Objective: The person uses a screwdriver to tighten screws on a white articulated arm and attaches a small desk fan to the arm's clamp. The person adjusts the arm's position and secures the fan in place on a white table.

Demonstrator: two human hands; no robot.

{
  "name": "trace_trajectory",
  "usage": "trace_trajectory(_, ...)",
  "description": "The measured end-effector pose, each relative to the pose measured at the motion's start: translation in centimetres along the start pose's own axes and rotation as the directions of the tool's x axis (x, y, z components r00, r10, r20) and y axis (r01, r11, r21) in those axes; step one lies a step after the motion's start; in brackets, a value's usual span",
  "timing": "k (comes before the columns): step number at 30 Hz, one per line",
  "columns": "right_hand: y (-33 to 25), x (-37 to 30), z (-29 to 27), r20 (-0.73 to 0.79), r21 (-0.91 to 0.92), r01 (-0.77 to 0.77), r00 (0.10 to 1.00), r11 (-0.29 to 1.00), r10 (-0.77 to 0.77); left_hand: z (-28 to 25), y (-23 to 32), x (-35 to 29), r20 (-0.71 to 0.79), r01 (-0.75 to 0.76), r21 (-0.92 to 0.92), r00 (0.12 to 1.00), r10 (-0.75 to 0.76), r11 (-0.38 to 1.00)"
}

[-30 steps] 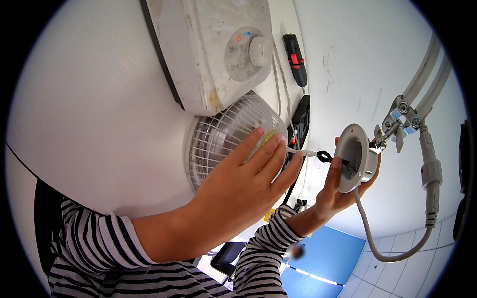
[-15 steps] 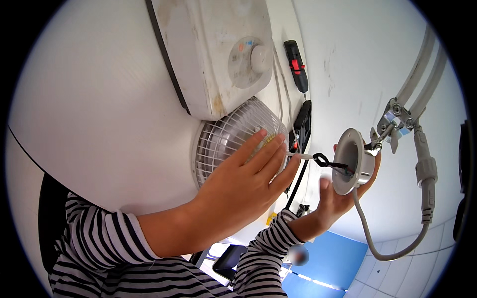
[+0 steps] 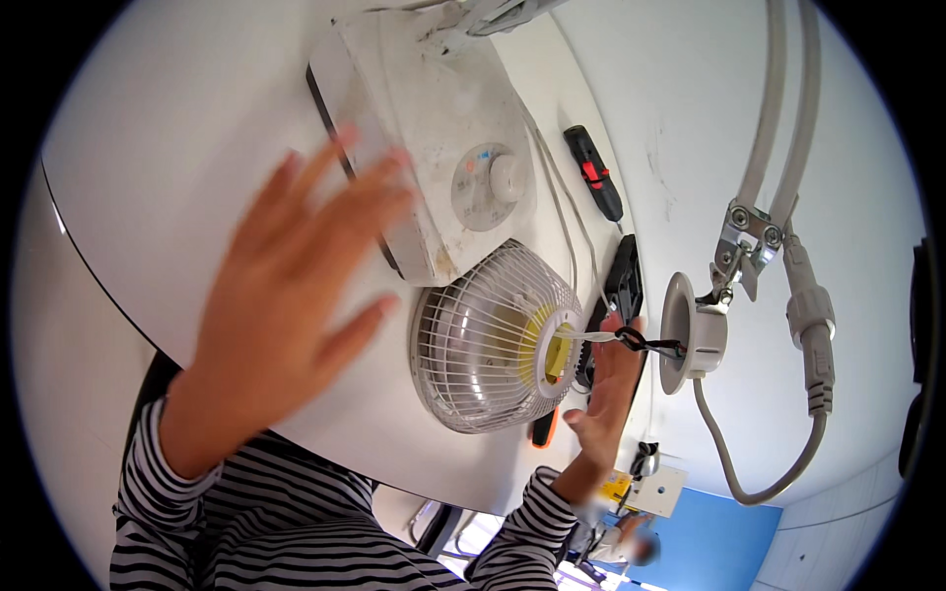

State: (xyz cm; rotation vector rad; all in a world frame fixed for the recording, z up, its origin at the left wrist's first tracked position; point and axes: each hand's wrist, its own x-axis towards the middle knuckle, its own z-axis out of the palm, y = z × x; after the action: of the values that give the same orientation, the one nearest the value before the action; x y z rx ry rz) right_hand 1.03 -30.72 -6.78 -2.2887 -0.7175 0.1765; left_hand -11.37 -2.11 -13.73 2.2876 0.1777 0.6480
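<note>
A round white wire-cage lamp head (image 3: 473, 345) lies on the table, with a yellow piece inside its ring-shaped end. From that end, white and black twisted wires (image 3: 641, 340) run to an open grey lamp housing (image 3: 708, 340), which hangs from a jointed arm. My left hand (image 3: 286, 286), blurred by motion, is raised with fingers spread and holds nothing. It is nearest to the worn white box with a dial (image 3: 424, 128). My right hand (image 3: 606, 389) is beside the wires, fingers stretched and thumb apart; its fingertips are partly behind the wires. I see no grip there.
A black and red tool (image 3: 593, 172) lies beyond the box, with a black case (image 3: 623, 281) nearby. An orange-ended tool (image 3: 544, 428) sticks out beside the cage. The lamp arm (image 3: 778, 108) and a looping grey cable (image 3: 754, 492) are on the right. Another person is in the background.
My left hand has left the cage and moved left, uncovering the cage. My right hand has come away from the housing toward the cage. The view has shifted.
</note>
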Motion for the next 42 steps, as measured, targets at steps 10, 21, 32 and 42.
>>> trace_trajectory(10,2.4,-1.9,1.9,0.072,0.227,-0.206,0.978,0.952,0.194,1.4,2.9,-3.7,0.325,0.352,-0.801,0.935,-0.143,0.484)
trace_trajectory(21,3.9,-2.2,1.2,-0.018,0.559,-0.304,0.925,0.771,0.378,3.8,5.7,-4.2,0.527,0.524,-0.846,0.792,-0.307,-0.099)
trace_trajectory(32,-0.9,-0.1,2.4,-0.102,-0.090,0.059,0.992,0.994,-0.068,3.4,7.6,-4.8,0.599,0.614,-0.787,0.735,-0.318,-0.065)
trace_trajectory(42,-1.2,1.0,2.6,-0.170,-0.310,0.163,0.960,0.937,-0.223,2.5,7.8,-7.5,0.629,0.619,-0.772,0.716,-0.302,-0.141)
